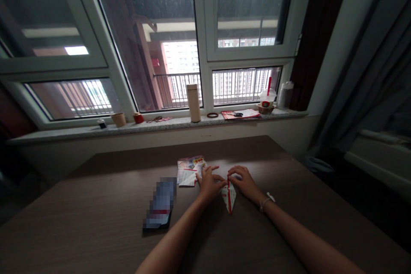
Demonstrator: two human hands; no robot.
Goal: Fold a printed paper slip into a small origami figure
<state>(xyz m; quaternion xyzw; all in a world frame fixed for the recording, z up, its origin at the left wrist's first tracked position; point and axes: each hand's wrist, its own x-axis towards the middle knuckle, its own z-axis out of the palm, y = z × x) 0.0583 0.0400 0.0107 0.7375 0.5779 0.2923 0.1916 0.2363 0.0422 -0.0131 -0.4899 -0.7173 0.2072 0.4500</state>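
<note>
A folded piece of printed paper [229, 199], white with a red strip down its middle, lies on the table in a kite shape, its point toward me. My left hand [209, 183] pinches its upper left edge between thumb and index finger, the other fingers spread out. From the other side, my right hand [244, 180] grips the upper right edge, fingers curled over the top. The far end of the paper is partly hidden by my fingers. Just beyond my left hand sit printed leaflets [188, 176], partly covered by that hand.
A phone [162, 203] with a blurred screen lies left of my forearm on the brown table [105, 197]. Along the windowsill stand a beige bottle [193, 103], a cup with a red straw [267, 97], a grey bottle [285, 95], scissors [238, 114] on papers and a small pot [118, 119].
</note>
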